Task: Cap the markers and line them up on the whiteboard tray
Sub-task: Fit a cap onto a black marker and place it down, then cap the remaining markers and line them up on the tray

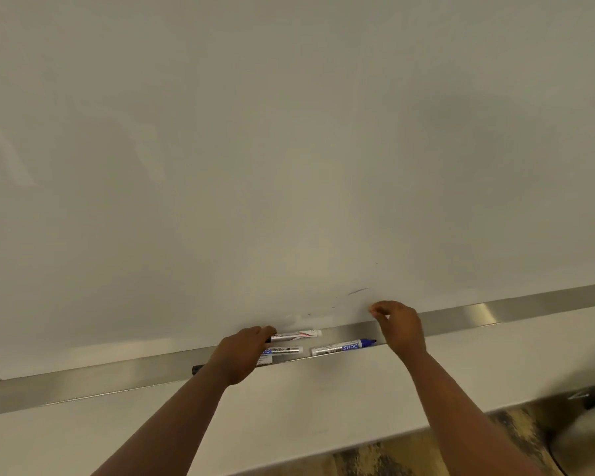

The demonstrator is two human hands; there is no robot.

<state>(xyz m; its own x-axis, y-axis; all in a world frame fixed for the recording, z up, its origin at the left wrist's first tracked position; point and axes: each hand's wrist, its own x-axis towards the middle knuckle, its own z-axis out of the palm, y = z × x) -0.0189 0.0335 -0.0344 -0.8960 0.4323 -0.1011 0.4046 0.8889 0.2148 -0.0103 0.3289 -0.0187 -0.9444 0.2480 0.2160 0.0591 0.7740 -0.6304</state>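
A metal whiteboard tray [83,383] runs across the view below the whiteboard [289,149]. On it lie a marker with a red label [298,334] at the back, a blue-labelled marker [285,351] in front of it, and a blue-capped marker [344,348] to the right. A black marker end [197,368] shows at the left, under my left forearm. My left hand [243,352] rests on the left ends of the markers, fingers curled over them. My right hand [397,326] hovers above the tray's right part, fingertips pinched, holding nothing visible.
Below the tray is a white wall panel [289,407]. Patterned carpet [392,458] shows at the bottom, with a grey round base and cable [584,434] at the lower right corner.
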